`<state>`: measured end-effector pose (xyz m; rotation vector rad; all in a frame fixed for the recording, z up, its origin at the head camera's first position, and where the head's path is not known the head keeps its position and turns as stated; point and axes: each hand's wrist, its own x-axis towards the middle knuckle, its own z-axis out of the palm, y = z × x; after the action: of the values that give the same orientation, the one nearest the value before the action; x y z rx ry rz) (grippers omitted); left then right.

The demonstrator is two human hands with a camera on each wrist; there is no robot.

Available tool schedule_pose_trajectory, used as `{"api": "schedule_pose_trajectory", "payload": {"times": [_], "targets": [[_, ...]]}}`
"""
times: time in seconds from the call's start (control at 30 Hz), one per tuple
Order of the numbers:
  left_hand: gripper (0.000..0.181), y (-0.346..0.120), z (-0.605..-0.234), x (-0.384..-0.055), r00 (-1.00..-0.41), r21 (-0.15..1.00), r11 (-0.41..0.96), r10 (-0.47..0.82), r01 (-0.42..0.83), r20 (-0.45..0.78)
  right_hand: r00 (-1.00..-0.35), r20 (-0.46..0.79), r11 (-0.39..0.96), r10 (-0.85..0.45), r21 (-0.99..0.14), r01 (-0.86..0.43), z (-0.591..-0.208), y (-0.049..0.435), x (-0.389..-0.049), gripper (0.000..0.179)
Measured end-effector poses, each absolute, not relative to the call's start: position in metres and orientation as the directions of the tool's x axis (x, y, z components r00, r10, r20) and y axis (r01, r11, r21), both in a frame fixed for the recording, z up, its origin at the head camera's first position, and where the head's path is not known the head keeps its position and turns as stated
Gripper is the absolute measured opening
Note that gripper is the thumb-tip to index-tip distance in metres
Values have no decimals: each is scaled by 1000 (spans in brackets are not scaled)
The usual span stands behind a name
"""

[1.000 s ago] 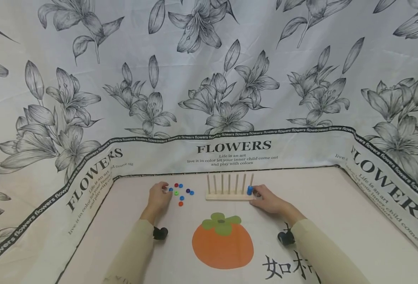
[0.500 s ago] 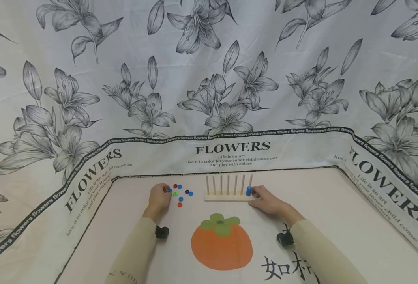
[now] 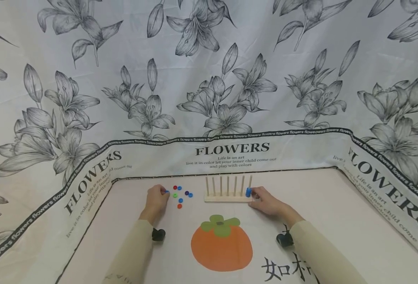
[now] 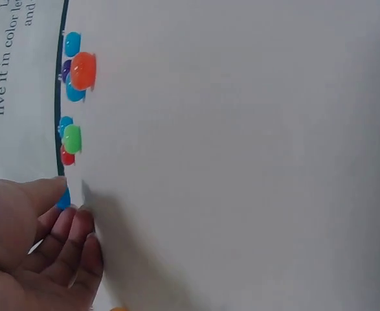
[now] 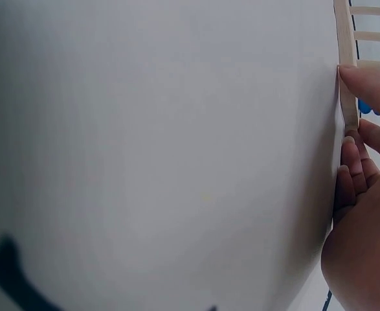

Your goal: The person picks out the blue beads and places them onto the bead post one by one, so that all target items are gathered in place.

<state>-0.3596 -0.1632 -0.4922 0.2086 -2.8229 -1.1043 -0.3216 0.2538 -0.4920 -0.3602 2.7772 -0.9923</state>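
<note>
My left hand (image 3: 155, 201) pinches a small blue bead (image 4: 64, 198) between thumb and fingertips, at the left side of a group of loose beads. The other fingers of that hand are curled in the left wrist view. A wooden peg rack (image 3: 226, 199) with a row of upright pegs stands to the right. Blue beads (image 3: 248, 192) are stacked on its rightmost peg. My right hand (image 3: 268, 202) grips the rack's right end, thumb along the front of the base (image 5: 346, 39) and fingers behind and beside it.
Between the left hand and the rack lie a green bead (image 3: 175, 195), a dark purple bead (image 3: 186, 193), an orange bead (image 3: 179, 206), a red one and several blue ones. A printed persimmon (image 3: 221, 248) marks the cloth in front. A floral curtain (image 3: 226, 98) rises behind.
My left fingers have closed on the blue bead at the group's left side and drawn it slightly left, away from the others. The right hand stays at the rack's end.
</note>
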Motion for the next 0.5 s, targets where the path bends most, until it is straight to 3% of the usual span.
{"api": "schedule_pose_trajectory", "payload": {"times": [0.13, 0.5], "targets": [[22, -167, -490, -358, -988, 692, 720, -143, -57, 67, -951, -51, 764, -306, -609, -214, -493, 257, -321, 66], [24, -173, -475, -346, -971, 725, 676, -61, 129, 230, -960, -85, 758, -269, -634, -156, -493, 253, -323, 65]]}}
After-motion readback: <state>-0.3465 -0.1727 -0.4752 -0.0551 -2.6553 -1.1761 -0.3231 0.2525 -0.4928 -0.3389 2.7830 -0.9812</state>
